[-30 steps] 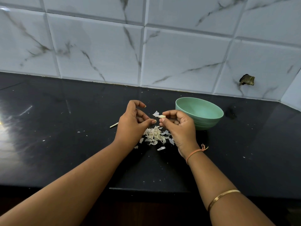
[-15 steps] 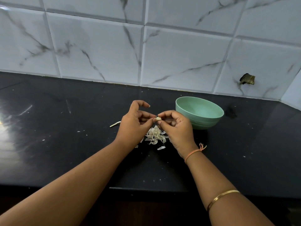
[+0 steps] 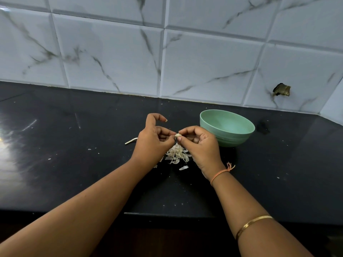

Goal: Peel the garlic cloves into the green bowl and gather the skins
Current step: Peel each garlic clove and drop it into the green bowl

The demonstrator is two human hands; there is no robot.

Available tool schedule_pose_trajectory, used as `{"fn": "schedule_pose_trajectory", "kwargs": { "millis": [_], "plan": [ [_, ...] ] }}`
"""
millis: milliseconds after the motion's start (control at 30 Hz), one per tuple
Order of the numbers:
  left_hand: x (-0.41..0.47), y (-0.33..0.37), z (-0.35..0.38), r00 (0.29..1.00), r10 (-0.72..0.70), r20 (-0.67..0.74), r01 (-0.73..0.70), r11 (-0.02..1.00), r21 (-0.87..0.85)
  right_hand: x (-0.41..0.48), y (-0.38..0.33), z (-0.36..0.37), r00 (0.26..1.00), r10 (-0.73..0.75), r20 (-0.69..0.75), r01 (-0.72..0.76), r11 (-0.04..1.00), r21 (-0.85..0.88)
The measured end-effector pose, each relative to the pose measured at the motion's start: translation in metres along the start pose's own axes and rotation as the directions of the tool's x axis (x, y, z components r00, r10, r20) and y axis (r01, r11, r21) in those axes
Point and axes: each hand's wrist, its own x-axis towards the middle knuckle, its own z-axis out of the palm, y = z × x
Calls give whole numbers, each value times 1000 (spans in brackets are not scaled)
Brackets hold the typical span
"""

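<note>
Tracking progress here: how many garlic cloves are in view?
1: a garlic clove pinched between the left hand and right hand, above the pile of skins. The green bowl hides its near inside, so others may lie there.

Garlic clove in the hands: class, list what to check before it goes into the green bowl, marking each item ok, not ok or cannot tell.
1. Grip: the left hand and the right hand both pinch the garlic clove: ok.
2. Clove fully peeled: cannot tell, too small.
3. The green bowl stands upright beside the right hand: ok.
4. Way from clove to bowl free: ok.
5. Skins gathered: the pile of skins lies under the hands, but a stray skin and specks lie apart on the counter: not ok.
</note>
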Motion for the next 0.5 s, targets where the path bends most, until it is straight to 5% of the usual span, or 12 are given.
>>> {"fn": "schedule_pose_trajectory", "kwargs": {
  "millis": [500],
  "plan": [
    [0, -3, 0, 1000, 16, -26, -14, 998, 64, 2, 2, 1, 999, 40, 7, -40, 996, 73]
  ]
}}
